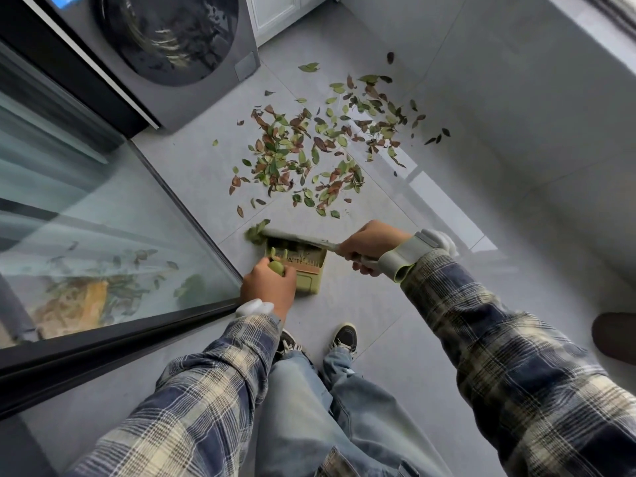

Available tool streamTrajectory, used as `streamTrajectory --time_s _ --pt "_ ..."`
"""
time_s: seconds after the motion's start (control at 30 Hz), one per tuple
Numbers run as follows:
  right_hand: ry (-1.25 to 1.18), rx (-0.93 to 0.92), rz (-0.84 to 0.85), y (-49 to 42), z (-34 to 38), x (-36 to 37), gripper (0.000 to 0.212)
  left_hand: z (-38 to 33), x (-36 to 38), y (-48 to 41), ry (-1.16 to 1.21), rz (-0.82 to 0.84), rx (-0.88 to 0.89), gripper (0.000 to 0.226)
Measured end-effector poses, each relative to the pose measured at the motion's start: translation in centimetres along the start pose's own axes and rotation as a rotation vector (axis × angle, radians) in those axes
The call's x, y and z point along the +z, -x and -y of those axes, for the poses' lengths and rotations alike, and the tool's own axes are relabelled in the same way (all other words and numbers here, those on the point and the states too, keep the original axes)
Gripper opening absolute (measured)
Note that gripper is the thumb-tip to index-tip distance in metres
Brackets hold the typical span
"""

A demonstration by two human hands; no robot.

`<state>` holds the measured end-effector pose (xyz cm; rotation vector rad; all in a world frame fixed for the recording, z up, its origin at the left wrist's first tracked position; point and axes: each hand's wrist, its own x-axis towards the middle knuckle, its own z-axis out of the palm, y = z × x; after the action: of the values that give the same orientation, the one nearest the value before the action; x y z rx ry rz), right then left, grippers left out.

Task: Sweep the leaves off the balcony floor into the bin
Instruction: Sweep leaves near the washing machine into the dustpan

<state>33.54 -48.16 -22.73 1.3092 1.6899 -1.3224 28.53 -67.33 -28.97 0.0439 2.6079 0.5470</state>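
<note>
1. Left hand (268, 284), lower centre of the frame: we grip the green handle (276, 266) of the dustpan (308, 275). The fingers are curled round the handle, and its rounded end shows above the knuckles. The dustpan sits on the grey tiled floor (395, 321) with its open mouth toward the top of the frame.

2. Right hand (368, 246), right of centre: we grip the brush (296, 237) by its handle with the fingers wrapped closed round it. The brush head runs leftward from this hand across the dustpan's mouth. It is blurred, so we cannot tell whether the bristles touch the floor. A grey strap (406, 256) circles the right wrist.

3. Leaves (309, 146): the main scatter of green and brown leaves lies on the floor in the upper centre of the frame, above both hands and well apart from all fingers.

4. A small green clump (256, 232) lies at the left end of the brush head, just beside the dustpan's upper left corner. It is near the left hand's fingers but not touching them.

5. Surroundings: the washing machine (165, 46) stands at upper left. The glass door (103, 235) fills the left side and reflects the leaves.
</note>
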Motion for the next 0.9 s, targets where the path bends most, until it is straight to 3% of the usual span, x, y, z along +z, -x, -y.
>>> streamTrajectory --time_s 0.23,0.37,0.53,0.9 --pt "-0.048 -0.066 -0.1 0.0 1.2 0.8 0.005 0.2 0.0 0.2 0.008 0.014 0.007 0.019" --pt "-0.127 -0.093 -0.167 -1.6 1.0 1.8 0.026 0.0 0.1 -0.1 0.008 0.01 0.008 0.018" --pt "-0.136 -0.078 -0.135 -2.4 0.9 2.7 0.003 0.0 0.1 -0.1 0.015 0.021 0.01 0.016" --pt "-0.035 -0.003 -0.057 -1.0 0.1 1.3 0.007 -0.1 -0.1 -0.2 0.021 0.032 0.006 0.015"
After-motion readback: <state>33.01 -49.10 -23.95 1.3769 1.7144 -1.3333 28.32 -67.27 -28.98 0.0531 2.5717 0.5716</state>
